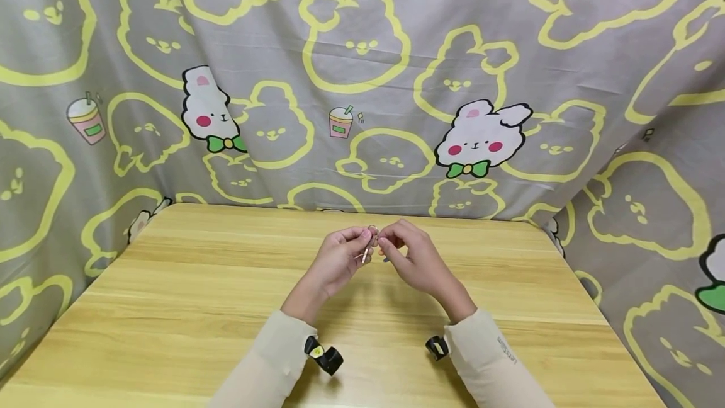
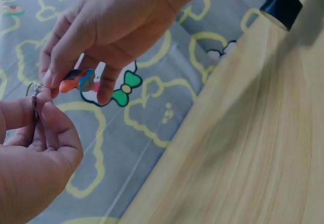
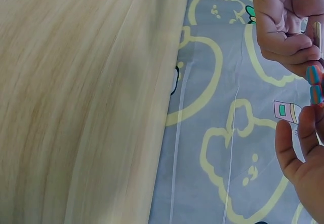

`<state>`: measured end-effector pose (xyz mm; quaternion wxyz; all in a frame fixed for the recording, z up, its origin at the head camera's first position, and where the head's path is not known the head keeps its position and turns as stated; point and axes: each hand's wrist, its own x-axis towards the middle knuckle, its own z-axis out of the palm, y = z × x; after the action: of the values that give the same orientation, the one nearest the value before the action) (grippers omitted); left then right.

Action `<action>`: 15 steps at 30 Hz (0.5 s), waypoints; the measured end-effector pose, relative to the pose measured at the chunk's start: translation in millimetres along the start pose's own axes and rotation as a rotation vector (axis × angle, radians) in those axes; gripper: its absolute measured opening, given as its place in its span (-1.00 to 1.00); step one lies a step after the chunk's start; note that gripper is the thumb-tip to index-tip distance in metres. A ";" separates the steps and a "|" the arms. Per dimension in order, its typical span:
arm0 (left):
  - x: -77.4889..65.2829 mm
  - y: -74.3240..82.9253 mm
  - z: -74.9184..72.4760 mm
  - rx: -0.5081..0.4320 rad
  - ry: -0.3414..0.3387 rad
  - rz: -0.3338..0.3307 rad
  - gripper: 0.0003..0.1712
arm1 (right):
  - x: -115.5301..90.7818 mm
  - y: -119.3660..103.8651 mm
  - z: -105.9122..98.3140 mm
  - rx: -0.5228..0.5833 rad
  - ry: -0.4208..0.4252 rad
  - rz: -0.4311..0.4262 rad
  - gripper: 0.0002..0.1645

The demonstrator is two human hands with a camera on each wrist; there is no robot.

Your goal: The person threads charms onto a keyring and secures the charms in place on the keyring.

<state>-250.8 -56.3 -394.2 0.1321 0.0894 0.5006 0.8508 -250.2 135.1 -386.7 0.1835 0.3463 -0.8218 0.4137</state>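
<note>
Both hands meet above the far part of the table in the head view. My left hand [image 1: 340, 260] pinches a metal key ring [image 2: 33, 88] between thumb and fingers, and a slim metal key [image 1: 365, 254] points down from its grip. The thumb and forefinger of my right hand [image 1: 416, 260] pinch at the same ring from the other side. Beneath the right fingers hangs a small charm [image 2: 81, 80] in orange, blue and pink. The right wrist view catches the key's flat blade [image 3: 317, 34] and the charm's blue-and-orange side [image 3: 315, 84]. Fingers hide much of the ring.
A wood-grain table [image 1: 187, 307] lies under the hands. Grey curtains [image 1: 385, 30] with yellow outlines and white rabbit prints hang behind it and at both sides. Black devices are strapped at the left wrist [image 1: 325, 356] and right wrist [image 1: 437, 347], over beige sleeves.
</note>
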 end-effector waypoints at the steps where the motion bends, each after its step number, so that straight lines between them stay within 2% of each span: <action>1: -0.1 -0.2 0.2 -0.010 0.003 -0.004 -0.82 | -0.1 -0.1 0.0 0.001 -0.001 -0.001 -0.92; 9: 0.1 -1.6 1.3 -0.036 0.005 -0.036 -0.82 | -1.2 -0.7 -1.6 -0.012 0.001 -0.016 -0.91; 12: 0.4 -3.1 1.8 -0.023 0.001 -0.044 -0.86 | -1.5 -1.8 -2.7 -0.015 -0.001 -0.024 -0.92; 15: -0.2 -4.6 2.1 -0.011 0.003 -0.050 -0.81 | -1.9 -2.5 -3.3 -0.016 -0.002 -0.026 -0.92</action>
<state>-249.3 -52.5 -397.2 0.1533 0.0749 0.4981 0.8502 -247.1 137.6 -384.5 0.1908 0.3557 -0.8206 0.4046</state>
